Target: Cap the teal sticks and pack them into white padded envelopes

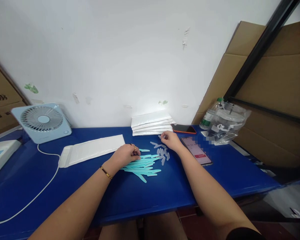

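My left hand [126,155] rests clenched on the teal sticks [142,165] piled mid-table [165,190]. My right hand [170,140] pinches one clear cap [160,136] above the loose caps [162,154] beside them.

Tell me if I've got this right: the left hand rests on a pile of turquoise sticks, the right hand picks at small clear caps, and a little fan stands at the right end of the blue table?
Not quite. The fan stands at the left end of the blue table, as the head view shows. The rest holds: the left hand rests on the turquoise sticks, and the right hand picks at the small clear caps.
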Available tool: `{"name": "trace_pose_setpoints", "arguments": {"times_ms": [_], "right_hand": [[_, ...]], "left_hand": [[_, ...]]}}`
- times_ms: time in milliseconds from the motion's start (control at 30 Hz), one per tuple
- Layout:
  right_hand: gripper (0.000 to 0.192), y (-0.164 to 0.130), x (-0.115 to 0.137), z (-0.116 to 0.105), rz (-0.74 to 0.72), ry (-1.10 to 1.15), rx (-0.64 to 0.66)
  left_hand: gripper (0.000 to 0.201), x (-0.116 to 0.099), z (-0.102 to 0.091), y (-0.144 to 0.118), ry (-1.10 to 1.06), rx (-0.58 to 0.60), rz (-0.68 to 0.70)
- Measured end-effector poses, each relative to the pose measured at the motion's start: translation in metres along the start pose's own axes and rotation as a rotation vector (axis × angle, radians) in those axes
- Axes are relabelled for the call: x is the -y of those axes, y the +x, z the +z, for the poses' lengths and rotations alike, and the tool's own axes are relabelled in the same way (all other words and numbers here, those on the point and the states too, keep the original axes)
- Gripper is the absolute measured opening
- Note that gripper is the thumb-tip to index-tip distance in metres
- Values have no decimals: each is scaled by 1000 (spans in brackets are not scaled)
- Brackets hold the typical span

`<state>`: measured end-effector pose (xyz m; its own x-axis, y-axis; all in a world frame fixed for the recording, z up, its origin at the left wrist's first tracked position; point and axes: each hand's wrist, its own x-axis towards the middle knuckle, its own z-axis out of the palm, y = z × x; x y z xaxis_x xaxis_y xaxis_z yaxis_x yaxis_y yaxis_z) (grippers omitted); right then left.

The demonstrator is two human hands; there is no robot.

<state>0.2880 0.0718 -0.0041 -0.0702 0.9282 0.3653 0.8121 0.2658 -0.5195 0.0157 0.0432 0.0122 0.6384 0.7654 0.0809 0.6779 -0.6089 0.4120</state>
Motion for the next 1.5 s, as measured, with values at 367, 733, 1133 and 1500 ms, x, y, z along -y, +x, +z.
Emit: {"name": "trace_pose_setpoints", "arguments": {"times_ms": [367,733,1133,1500], "right_hand": [[13,-15,28,-8,-270,189,215],[11,-20,39,-4,-257,188,304],[14,-23,52,4,-261,255,346],[15,-5,33,8,-155,-4,94]], "left_hand": [[19,-3,-5,-2,147,-20,84],[19,-3,-3,0,206,-60,100],[23,-4,-1,2,115,-134,103],[20,-3,-2,4,72,-190,15]]}}
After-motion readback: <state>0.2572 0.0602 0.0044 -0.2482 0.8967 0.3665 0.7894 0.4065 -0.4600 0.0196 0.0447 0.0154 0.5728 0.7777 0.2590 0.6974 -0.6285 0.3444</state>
